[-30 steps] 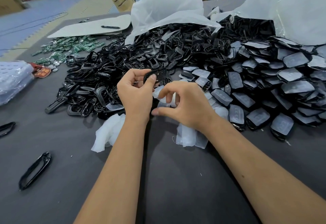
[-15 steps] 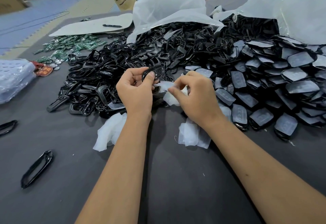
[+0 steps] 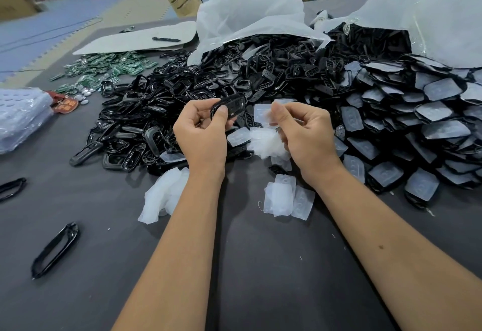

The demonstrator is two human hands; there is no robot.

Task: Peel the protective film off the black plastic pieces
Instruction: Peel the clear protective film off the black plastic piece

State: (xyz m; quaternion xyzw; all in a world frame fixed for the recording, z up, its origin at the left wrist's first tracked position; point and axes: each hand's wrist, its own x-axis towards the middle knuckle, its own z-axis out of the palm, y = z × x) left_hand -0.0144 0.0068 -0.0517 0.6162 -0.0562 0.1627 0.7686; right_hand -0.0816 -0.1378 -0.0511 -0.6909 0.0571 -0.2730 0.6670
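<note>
My left hand [image 3: 202, 132] grips a black plastic piece [image 3: 230, 105] between thumb and fingers, held above the table's middle. My right hand [image 3: 303, 132] pinches a piece of translucent white film [image 3: 266, 118] just right of that piece, and a bunch of crumpled film [image 3: 266, 143] hangs under its fingers. A big heap of black plastic pieces [image 3: 182, 90] lies behind my hands. To the right spreads a pile of film-covered black pieces [image 3: 417, 127].
Peeled films [image 3: 287, 197] and crumpled film [image 3: 164, 195] lie on the grey table [image 3: 260, 265] near my wrists. Two loose black frames [image 3: 56, 250] lie at the left. Green circuit boards [image 3: 109, 70], white plastic bags [image 3: 247, 17] and a bubble-wrap stack [image 3: 20, 117] ring the heaps.
My right hand has moved up and to the right, away from the black piece, drawing the white film with it. My left hand has stayed in place with the piece.
</note>
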